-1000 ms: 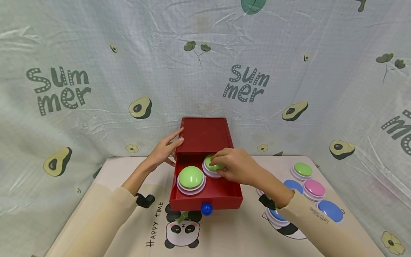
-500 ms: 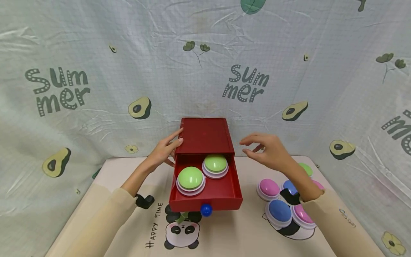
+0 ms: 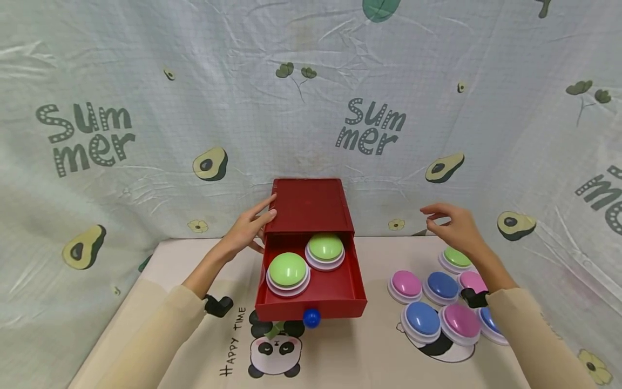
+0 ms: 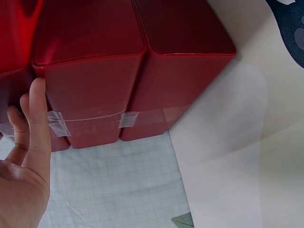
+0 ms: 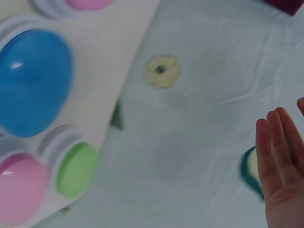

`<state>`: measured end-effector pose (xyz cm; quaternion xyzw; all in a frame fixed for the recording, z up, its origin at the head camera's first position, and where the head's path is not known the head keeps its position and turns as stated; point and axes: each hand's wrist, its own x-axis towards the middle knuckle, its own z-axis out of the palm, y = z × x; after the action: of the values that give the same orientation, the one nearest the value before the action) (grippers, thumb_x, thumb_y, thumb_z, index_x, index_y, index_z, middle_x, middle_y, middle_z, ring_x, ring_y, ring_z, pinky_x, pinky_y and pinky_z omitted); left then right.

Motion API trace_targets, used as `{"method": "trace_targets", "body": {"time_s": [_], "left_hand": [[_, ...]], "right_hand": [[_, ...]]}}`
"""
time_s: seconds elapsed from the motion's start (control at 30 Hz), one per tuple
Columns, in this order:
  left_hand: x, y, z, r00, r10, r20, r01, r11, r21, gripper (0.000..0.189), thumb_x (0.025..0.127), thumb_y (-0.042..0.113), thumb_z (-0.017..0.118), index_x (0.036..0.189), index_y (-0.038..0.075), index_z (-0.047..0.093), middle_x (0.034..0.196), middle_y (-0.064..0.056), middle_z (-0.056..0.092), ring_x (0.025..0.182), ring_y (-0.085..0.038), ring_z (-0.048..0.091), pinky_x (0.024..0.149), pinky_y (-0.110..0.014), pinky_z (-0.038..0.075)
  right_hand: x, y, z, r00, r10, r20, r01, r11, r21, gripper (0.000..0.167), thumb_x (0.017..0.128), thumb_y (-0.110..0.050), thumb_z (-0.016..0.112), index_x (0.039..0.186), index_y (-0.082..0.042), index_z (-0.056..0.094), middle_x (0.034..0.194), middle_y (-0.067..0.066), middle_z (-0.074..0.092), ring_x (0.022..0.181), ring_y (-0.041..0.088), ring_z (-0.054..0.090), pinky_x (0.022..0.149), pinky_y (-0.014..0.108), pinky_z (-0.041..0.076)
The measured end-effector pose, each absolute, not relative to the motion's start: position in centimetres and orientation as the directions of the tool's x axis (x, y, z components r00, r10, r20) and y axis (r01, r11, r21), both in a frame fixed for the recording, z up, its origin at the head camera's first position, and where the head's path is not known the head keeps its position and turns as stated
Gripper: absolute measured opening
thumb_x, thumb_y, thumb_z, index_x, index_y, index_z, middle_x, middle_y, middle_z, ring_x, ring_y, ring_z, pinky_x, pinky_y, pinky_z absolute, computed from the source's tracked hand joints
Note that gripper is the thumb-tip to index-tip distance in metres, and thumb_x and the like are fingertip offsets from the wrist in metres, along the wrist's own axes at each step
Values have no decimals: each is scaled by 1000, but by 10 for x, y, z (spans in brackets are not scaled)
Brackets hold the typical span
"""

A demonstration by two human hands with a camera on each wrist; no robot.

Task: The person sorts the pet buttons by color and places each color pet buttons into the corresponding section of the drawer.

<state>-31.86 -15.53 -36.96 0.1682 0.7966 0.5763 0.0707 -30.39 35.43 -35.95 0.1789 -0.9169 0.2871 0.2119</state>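
Your box [image 3: 311,205] stands on the table [image 3: 379,351], the sheet [image 3: 301,124] behind it. Its drawer [image 3: 335,287] juts toward you, a knob [image 3: 312,319] on the front. Inside, the near button [image 3: 288,269] sits left, the far button [image 3: 325,247] to the right and behind. Your left hand [image 3: 245,229] touches the box's left side; your right hand [image 3: 454,226] is right of the box, near the other buttons [image 3: 421,319] on the table's right.

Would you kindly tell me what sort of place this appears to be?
Probably a screened-off tabletop work area: a printed sheet rises behind the panda-printed table, which bears a red drawer box and a group of blue, pink and green domed discs.
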Motion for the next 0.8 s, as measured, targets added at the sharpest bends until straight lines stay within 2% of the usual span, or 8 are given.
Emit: {"method": "trace_targets", "body": {"time_s": [0.03, 0.1, 0.17, 0.2, 0.27, 0.33, 0.43, 0.8], "left_hand": [[-319, -155, -370, -934, 348, 80, 185, 280, 942, 62, 107, 44, 52, 164, 37, 29, 103, -17, 71, 66, -18, 69, 63, -51, 65], [-318, -155, -370, -934, 347, 79, 183, 279, 943, 62, 107, 44, 52, 163, 38, 29, 104, -18, 71, 66, -18, 69, 63, -51, 65], [-318, -154, -370, -936, 343, 78, 180, 275, 944, 62, 106, 45, 52, 163, 39, 29, 104, -17, 70, 66, -18, 69, 63, -51, 65], [-318, -154, -370, -936, 342, 79, 180, 275, 944, 61, 106, 45, 52, 163, 39, 29, 105, -18, 69, 66, -18, 69, 63, -51, 65], [-318, -154, -370, -938, 338, 80, 180, 275, 944, 61, 106, 45, 52, 163, 39, 30, 104, -18, 69, 66, -18, 69, 63, -51, 65], [-319, -153, -371, -938, 337, 80, 181, 278, 943, 61, 106, 45, 52, 163, 40, 30, 103, -18, 69, 66, -19, 68, 63, -51, 65], [-319, -153, -371, -936, 342, 82, 185, 283, 941, 61, 106, 44, 53, 163, 38, 30, 102, -19, 69, 66, -19, 69, 63, -51, 65], [-319, -155, -370, -934, 348, 84, 188, 277, 942, 62, 107, 42, 51, 164, 36, 28, 97, -16, 69, 66, -18, 68, 63, -50, 65]], "right_hand": [[-305, 361, -364, -854, -188, 485, -429, 783, -451, 24, 96, -9, 67, 119, -5, 74, 117, 18, 75, 91, -8, 62, 74, 3, 47], [-305, 373, -373, -869, -159, 468, -394, 794, -462, 26, 95, -8, 65, 119, -3, 73, 116, 21, 75, 93, 2, 67, 73, 5, 46], [-305, 385, -382, -888, -132, 440, -355, 805, -475, 27, 95, -9, 65, 121, 0, 72, 116, 23, 74, 97, 22, 72, 74, 8, 47], [-305, 390, -387, -897, -120, 425, -336, 810, -481, 29, 96, -10, 65, 122, 1, 71, 117, 24, 73, 99, 24, 73, 75, 12, 50], [-305, 400, -396, -918, -102, 383, -297, 816, -496, 33, 97, -12, 66, 126, 3, 68, 121, 28, 71, 107, 46, 69, 80, 26, 58], [-305, 410, -407, -943, -84, 323, -246, 828, -503, 38, 99, -16, 65, 131, 4, 64, 128, 31, 66, 114, 50, 65, 89, 45, 62], [-304, 422, -422, -973, -62, 224, -170, 850, -500, 46, 101, -23, 65, 138, 4, 58, 139, 35, 57, 125, 56, 55, 99, 68, 52], [-304, 437, -444, -999, -35, 4, -34, 907, -419, 61, 99, -34, 66, 144, 4, 51, 147, 43, 42, 133, 65, 38, 106, 80, 36]]}}
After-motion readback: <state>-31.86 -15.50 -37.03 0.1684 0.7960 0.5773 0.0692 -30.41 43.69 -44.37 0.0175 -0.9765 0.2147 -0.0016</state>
